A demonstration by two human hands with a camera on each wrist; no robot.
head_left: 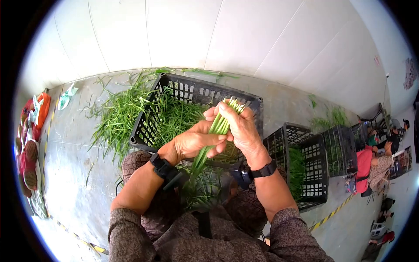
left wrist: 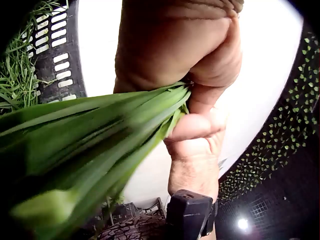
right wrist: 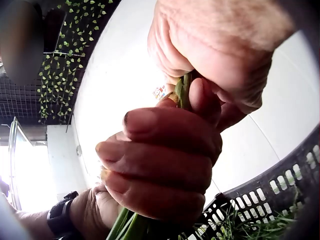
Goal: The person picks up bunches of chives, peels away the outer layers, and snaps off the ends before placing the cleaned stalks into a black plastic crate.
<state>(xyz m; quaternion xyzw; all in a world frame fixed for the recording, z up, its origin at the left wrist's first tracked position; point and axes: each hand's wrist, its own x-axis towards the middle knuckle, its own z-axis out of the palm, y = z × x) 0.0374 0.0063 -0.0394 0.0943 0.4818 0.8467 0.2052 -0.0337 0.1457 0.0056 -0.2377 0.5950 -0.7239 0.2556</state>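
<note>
l hand (head_left: 192,140) pinches the bunch of green stalks (head_left: 220,125) partway down, thumb across it; r hand (head_left: 242,127) has fingers curled round it nr the pale ends, prob. to keep stalks together & ends level. bunch is held up over the black crate (head_left: 228,91), leaves trailing twd the lap. crate w/ loose greens (head_left: 180,114) sits by the knees, likely for easy reach; a heap of greens (head_left: 118,120) lies on the floor beside it, more crates (head_left: 315,153) off r.
</note>
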